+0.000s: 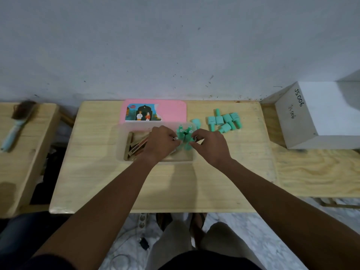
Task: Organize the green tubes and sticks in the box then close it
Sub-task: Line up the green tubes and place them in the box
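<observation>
Both hands, the left hand [159, 142] and the right hand [210, 145], pinch upright green tubes [184, 134] inside the clear box [121, 145]. Sticks [134, 146] lie at their 9 o'clock, loose tubes [224, 120] at 2 o'clock.

The table [155, 182] is pale wood, matt, with fine straight grain. The bench [321, 172] to its right looks like plywood with swirling grain. The box [121, 145] is frosted, translucent plastic. Its lid [171, 112] is smooth pink plastic with a printed picture. The tubes [219, 120] look like matt mint-green plastic. The sticks [134, 145] look like brown wood. The block [321, 114] is matt white. The brush [13, 133] has a pale blue plastic handle and dark bristles. The wall [175, 45] is rough, matt and speckled. The floor [243, 227] has a marble-like pattern.
</observation>
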A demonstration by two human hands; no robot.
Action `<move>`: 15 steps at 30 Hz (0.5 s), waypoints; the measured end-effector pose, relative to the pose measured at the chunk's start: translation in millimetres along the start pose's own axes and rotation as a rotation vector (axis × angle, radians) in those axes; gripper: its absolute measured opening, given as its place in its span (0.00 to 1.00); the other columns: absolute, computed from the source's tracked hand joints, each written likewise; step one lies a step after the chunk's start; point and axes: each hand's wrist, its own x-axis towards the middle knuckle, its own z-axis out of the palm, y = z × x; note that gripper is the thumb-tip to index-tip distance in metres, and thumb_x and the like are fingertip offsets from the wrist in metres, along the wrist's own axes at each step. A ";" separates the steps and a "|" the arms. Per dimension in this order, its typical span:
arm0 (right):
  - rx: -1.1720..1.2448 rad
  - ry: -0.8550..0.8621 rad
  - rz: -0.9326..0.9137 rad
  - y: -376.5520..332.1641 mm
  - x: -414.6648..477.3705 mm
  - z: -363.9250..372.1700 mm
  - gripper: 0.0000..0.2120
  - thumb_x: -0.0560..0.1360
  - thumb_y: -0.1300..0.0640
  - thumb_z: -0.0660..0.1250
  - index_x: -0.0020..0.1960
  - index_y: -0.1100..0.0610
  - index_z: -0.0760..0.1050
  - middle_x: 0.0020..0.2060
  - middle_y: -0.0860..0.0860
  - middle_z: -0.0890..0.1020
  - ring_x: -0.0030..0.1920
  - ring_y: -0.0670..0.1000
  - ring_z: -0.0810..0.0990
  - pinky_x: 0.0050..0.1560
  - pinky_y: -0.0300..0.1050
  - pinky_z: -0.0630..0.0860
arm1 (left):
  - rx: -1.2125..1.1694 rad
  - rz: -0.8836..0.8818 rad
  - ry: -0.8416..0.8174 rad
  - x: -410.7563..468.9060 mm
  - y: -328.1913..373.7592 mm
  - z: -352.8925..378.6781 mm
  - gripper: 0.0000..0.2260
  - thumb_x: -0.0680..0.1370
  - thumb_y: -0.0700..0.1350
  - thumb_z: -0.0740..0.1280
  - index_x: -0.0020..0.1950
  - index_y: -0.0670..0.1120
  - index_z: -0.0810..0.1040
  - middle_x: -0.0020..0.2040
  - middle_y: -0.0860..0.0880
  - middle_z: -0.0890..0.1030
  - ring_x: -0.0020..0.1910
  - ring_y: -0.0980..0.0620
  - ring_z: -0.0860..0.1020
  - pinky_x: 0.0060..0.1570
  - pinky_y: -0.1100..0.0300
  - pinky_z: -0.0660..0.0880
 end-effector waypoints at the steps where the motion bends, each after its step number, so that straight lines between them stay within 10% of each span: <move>1: -0.044 -0.009 -0.003 0.0 1.6 2.8 0.10 0.71 0.49 0.73 0.51 0.50 0.82 0.42 0.45 0.86 0.39 0.49 0.84 0.42 0.45 0.79 | 0.000 0.000 -0.015 2.4 -1.0 2.1 0.07 0.67 0.47 0.76 0.41 0.45 0.87 0.36 0.47 0.85 0.35 0.52 0.82 0.42 0.58 0.79; 15: -0.603 -0.040 -0.199 -5.0 25.2 16.0 0.07 0.68 0.51 0.71 0.38 0.54 0.80 0.31 0.50 0.80 0.29 0.55 0.78 0.31 0.41 0.63 | 0.145 0.036 -0.128 26.4 0.9 15.2 0.05 0.66 0.43 0.70 0.30 0.48 0.79 0.28 0.45 0.79 0.28 0.48 0.72 0.32 0.60 0.66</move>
